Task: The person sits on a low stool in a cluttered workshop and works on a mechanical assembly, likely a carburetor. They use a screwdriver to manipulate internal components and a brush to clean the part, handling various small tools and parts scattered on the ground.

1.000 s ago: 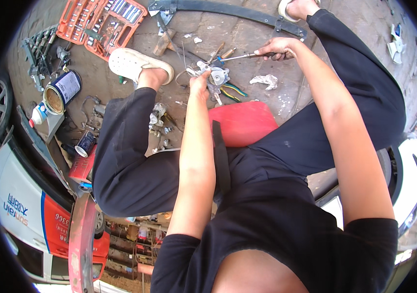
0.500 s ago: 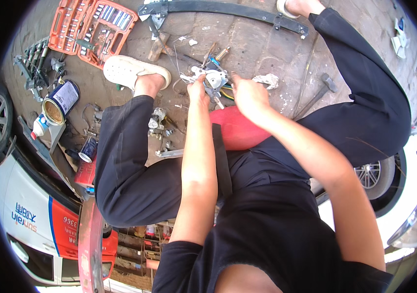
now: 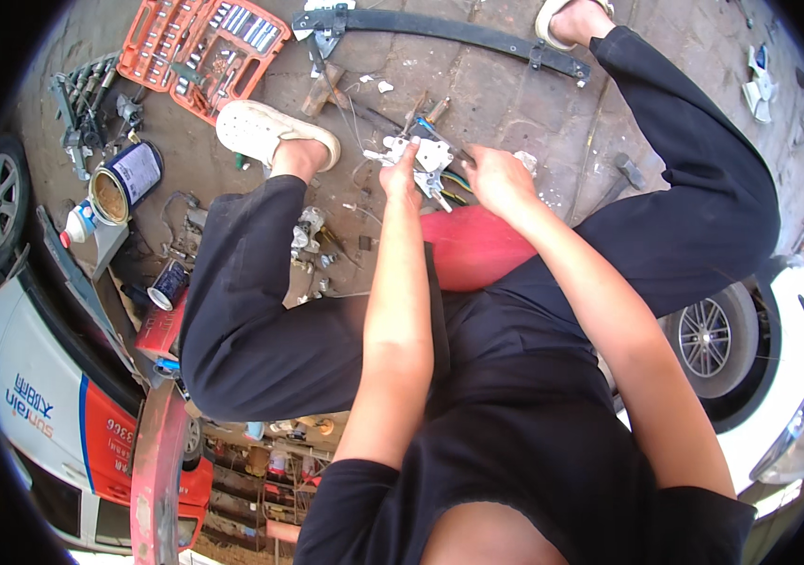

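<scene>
Red block (image 3: 479, 252): is sitting between the thighs, nearest the body, below both hands
Left hand (image 3: 402, 176): is holding the silvery metal part by its near left edge, the thumb lying along the top
Right hand (image 3: 499, 179): is curling its fingers around a slim dark tool (image 3: 464, 153), whose kind I cannot tell
Silvery metal part (image 3: 433, 153): is staying in the left hand's grip, between the two hands and just beyond the red block; whether it is also touching the ground I cannot tell
Yellow-and-dark handles (image 3: 458, 181): are showing beside the metal part, partly hidden by it and the right hand
Small metal pieces (image 3: 309, 232): are lying to the left of the left forearm
Hammer (image 3: 627, 170): is resting near the right thigh
White shoe (image 3: 256, 130): is standing on the paved ground (image 3: 506, 83), left of the metal part
Open can (image 3: 141, 169): is tilting, further left
Orange tool case (image 3: 249, 79): is lying unfolded beyond the shoe, sockets filling it
Black curved strip (image 3: 449, 31): is stretching across the far ground
</scene>
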`<state>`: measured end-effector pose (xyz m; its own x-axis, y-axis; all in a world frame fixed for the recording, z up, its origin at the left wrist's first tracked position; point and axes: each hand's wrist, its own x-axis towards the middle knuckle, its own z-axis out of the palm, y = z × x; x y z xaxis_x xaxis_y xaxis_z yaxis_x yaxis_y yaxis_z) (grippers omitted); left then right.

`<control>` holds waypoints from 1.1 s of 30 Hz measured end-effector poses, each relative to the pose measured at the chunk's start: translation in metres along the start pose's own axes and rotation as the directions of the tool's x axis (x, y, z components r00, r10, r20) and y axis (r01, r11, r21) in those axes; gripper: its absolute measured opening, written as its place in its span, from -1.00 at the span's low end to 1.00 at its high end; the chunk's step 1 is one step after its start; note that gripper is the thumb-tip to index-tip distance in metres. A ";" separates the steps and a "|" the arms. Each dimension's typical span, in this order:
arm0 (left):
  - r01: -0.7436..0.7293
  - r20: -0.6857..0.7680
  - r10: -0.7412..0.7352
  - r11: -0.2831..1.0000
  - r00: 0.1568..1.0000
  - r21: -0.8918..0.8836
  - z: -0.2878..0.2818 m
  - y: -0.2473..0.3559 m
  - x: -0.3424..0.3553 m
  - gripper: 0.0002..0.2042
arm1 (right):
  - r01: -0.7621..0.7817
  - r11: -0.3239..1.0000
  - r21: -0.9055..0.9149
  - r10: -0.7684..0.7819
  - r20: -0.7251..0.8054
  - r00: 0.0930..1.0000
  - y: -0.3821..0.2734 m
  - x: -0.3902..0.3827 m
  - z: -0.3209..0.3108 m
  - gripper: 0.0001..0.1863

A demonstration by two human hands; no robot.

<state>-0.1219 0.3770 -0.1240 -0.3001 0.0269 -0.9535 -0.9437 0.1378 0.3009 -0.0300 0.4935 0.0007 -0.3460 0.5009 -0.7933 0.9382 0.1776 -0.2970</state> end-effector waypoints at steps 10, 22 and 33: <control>0.051 0.201 -0.097 0.974 0.975 0.223 -0.018 0.008 0.016 -0.55 | 0.087 0.981 0.173 -0.105 0.100 0.989 0.040 0.039 -0.006 -0.67; -0.196 -0.037 0.218 0.929 0.975 0.313 0.005 -0.022 -0.018 -0.56 | -0.032 0.999 -0.041 0.027 -0.133 0.991 0.004 -0.024 0.028 -0.74; -0.306 0.015 0.370 0.745 0.929 0.593 0.016 0.003 -0.033 -0.45 | 0.033 0.984 0.178 0.005 -0.209 0.978 0.040 -0.024 0.028 -0.62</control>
<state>-0.1128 0.3925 -0.0916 -0.6258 0.0909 -0.7747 -0.5283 0.6813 0.5067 0.0158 0.4651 -0.0064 -0.3323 0.6678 -0.6661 0.9098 0.0408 -0.4130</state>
